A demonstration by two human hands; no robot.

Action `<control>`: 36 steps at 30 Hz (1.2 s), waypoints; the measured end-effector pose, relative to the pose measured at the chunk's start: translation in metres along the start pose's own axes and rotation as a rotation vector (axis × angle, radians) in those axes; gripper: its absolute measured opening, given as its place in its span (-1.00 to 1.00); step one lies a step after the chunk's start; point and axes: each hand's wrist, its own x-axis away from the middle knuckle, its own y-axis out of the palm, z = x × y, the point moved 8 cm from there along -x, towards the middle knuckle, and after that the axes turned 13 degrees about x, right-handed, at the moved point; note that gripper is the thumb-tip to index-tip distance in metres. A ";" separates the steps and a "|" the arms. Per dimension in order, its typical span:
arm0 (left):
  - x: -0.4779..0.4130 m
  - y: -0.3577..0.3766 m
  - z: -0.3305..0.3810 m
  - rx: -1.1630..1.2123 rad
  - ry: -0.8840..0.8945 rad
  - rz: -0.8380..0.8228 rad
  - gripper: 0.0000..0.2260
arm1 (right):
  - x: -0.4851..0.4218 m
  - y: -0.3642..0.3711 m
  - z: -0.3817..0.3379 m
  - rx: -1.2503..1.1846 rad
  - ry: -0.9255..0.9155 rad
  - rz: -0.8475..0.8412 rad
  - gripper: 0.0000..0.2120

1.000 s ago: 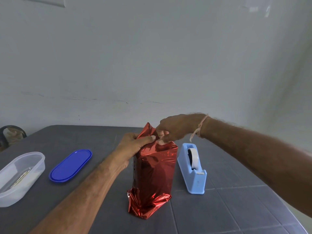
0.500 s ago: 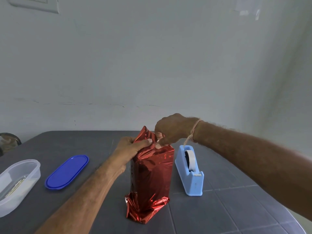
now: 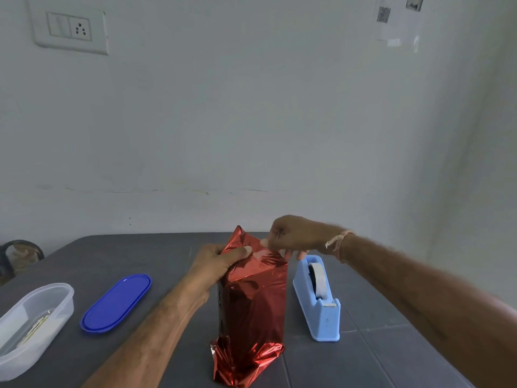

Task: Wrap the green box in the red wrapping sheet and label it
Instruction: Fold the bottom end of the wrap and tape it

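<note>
A tall box covered in shiny red wrapping sheet (image 3: 251, 309) stands upright on the dark grey table (image 3: 391, 359). No green of the box shows. My left hand (image 3: 221, 261) grips the upper left side of the sheet, thumb pressing a fold at the top. My right hand (image 3: 291, 236) pinches the top edge of the sheet from the right. A loose red flap sticks up between the hands. The sheet's bottom end is crumpled on the table.
A light blue tape dispenser (image 3: 319, 298) stands just right of the wrapped box. A blue oval lid (image 3: 116, 302) lies to the left, and a clear plastic container (image 3: 30, 326) sits at the far left edge. A white wall rises behind the table.
The view has tilted upward, so the table sits lower. My right hand has shifted a little rightward along the top fold. My left hand keeps its grip.
</note>
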 end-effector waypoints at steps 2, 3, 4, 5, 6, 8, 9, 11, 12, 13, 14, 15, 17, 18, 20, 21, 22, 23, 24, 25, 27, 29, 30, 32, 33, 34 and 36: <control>0.000 0.000 0.000 -0.007 0.006 -0.003 -0.81 | 0.003 0.011 -0.001 -0.030 0.024 -0.024 -0.47; -0.001 0.000 0.000 -0.012 0.007 -0.004 -0.79 | 0.006 0.016 -0.001 -0.046 0.049 -0.035 -0.41; -0.001 0.000 -0.001 -0.016 0.004 -0.003 -0.76 | 0.008 0.019 0.000 -0.079 0.069 -0.028 -0.39; -0.002 0.000 -0.002 -0.019 -0.002 0.001 -0.74 | 0.007 0.021 0.004 -0.110 0.090 -0.017 -0.40; -0.002 0.000 -0.003 -0.023 -0.006 0.007 -0.72 | 0.007 0.024 0.007 -0.148 0.109 -0.016 -0.40; -0.003 -0.001 -0.003 -0.029 -0.010 0.018 -0.70 | 0.006 0.029 0.010 -0.225 0.135 -0.031 -0.41; -0.002 -0.001 -0.004 -0.026 -0.012 0.023 -0.69 | 0.007 0.032 0.011 -0.263 0.148 -0.037 -0.41; -0.002 0.000 -0.003 -0.021 -0.010 0.029 -0.70 | 0.008 0.038 0.013 -0.359 0.161 -0.029 -0.46; -0.001 0.001 -0.003 -0.024 -0.005 0.031 -0.70 | 0.010 0.041 0.013 -0.429 0.169 -0.013 -0.52; 0.001 0.002 -0.002 -0.027 -0.001 0.032 -0.72 | 0.012 0.045 0.014 -0.512 0.183 -0.001 -0.60; 0.002 0.003 -0.002 -0.029 0.006 0.034 -0.73 | 0.014 0.049 0.014 -0.590 0.194 0.005 -0.67; 0.004 0.004 -0.001 -0.030 0.015 0.039 -0.75 | 0.018 0.050 0.013 -0.650 0.195 0.011 -0.71; 0.005 0.004 0.001 -0.023 0.038 0.055 -0.80 | 0.024 0.048 0.013 -0.741 0.175 0.044 -0.74; 0.006 0.004 0.002 -0.016 0.049 0.064 -0.82 | 0.028 0.047 0.014 -0.787 0.157 0.066 -0.71; 0.007 0.001 0.002 -0.013 0.070 0.084 -0.83 | 0.035 0.048 0.016 -0.867 0.095 0.107 -0.63; 0.008 0.000 0.002 -0.015 0.080 0.093 -0.84 | 0.039 0.050 0.016 -0.898 0.059 0.125 -0.59; 0.009 -0.001 0.002 -0.014 0.093 0.101 -0.84 | 0.043 0.054 0.016 -0.919 0.031 0.143 -0.57; 0.010 -0.001 0.003 -0.015 0.107 0.107 -0.85 | 0.046 0.057 0.017 -0.939 0.021 0.167 -0.56; 0.010 -0.001 0.005 -0.028 0.114 0.108 -0.85 | 0.047 0.060 0.019 -0.963 0.020 0.195 -0.56; 0.010 -0.002 0.007 -0.047 0.117 0.105 -0.86 | 0.047 0.060 0.019 -0.985 0.019 0.226 -0.56; 0.011 -0.002 0.011 -0.099 0.099 0.087 -0.86 | 0.048 0.057 0.023 -0.973 0.035 0.303 -0.59; 0.011 -0.005 0.013 -0.144 0.093 0.080 -0.84 | 0.045 0.055 0.026 -0.925 0.067 0.357 -0.61; 0.012 -0.007 0.013 -0.155 0.096 0.082 -0.82 | 0.044 0.055 0.028 -0.918 0.076 0.375 -0.61; 0.013 -0.008 0.012 -0.159 0.111 0.096 -0.82 | 0.046 0.060 0.034 -0.951 0.095 0.416 -0.63; 0.014 -0.009 0.013 -0.157 0.124 0.106 -0.83 | 0.050 0.064 0.041 -0.975 0.116 0.453 -0.66; 0.015 -0.009 0.012 -0.154 0.139 0.116 -0.84 | 0.056 0.069 0.051 -0.994 0.150 0.508 -0.71; 0.017 -0.009 0.012 -0.155 0.167 0.139 -0.85 | 0.076 0.079 0.079 -0.958 0.258 0.673 -0.82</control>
